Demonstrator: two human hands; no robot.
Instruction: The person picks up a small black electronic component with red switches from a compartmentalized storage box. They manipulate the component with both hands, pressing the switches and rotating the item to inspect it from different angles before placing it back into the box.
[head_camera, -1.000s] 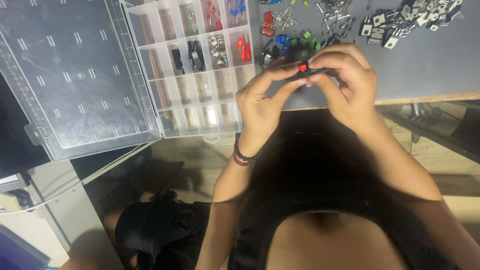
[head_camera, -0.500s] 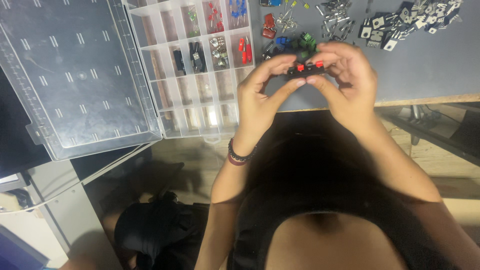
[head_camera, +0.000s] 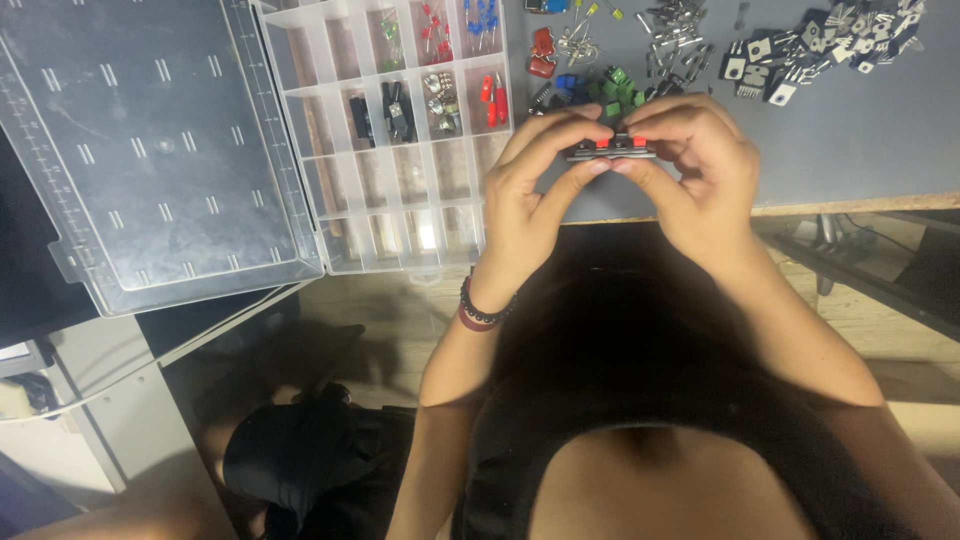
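Observation:
Both of my hands pinch a small row of black components with red tops (head_camera: 612, 147) just above the near edge of the grey table (head_camera: 860, 150). My left hand (head_camera: 535, 190) grips its left end with thumb below and fingers above. My right hand (head_camera: 700, 170) grips the right end the same way. A dark bead bracelet (head_camera: 483, 312) sits on my left wrist. Just beyond the fingers lie small green, blue and red parts (head_camera: 590, 85).
A clear plastic compartment box (head_camera: 400, 130) stands left of my hands, holding small red, black, green and blue parts, its lid (head_camera: 150, 150) folded open to the left. A heap of black and silver components (head_camera: 830, 50) lies at the back right. Metal pins (head_camera: 675, 40) lie mid-back.
My hands have stayed together on the row of parts and shifted slightly forward over the table; the fingers have adjusted their pinch so the red tops show between them.

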